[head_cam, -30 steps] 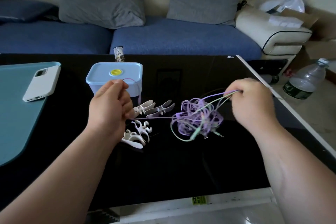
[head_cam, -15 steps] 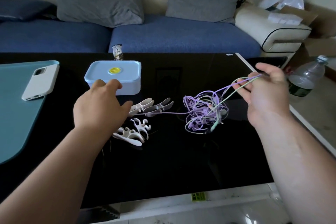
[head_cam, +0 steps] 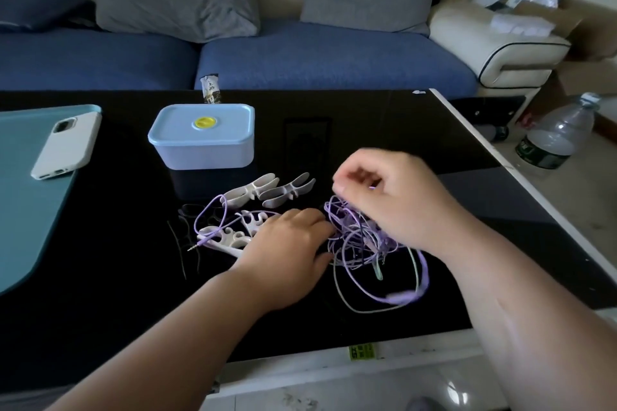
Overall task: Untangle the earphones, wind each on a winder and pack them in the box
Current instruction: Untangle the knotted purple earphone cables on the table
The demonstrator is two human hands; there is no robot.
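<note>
A tangle of purple and pale green earphones (head_cam: 360, 240) lies on the black table (head_cam: 100, 277), with long loops trailing to the front right. My right hand (head_cam: 394, 200) hovers over the tangle, fingers curled, pinching a purple strand. The flat fingers of my left hand (head_cam: 287, 247) touch the tangle's left edge. One loose purple cord end (head_cam: 213, 217) with its jack lies across the white winders (head_cam: 230, 238). Two more winders (head_cam: 267, 192) sit behind them. The light blue box (head_cam: 203, 140), lid on, stands at the back.
A white phone (head_cam: 65, 145) rests on a teal mat (head_cam: 23, 210) at the left. A snack wrapper (head_cam: 211, 90) stands at the table's far edge, with a blue sofa (head_cam: 334, 57) behind. A water bottle (head_cam: 557, 137) sits on the floor beyond the table's right edge.
My left hand let go of the purple cord end, which now lies on the winders, and moved right to the tangle. My right hand came down and left from the raised strands onto the tangle.
</note>
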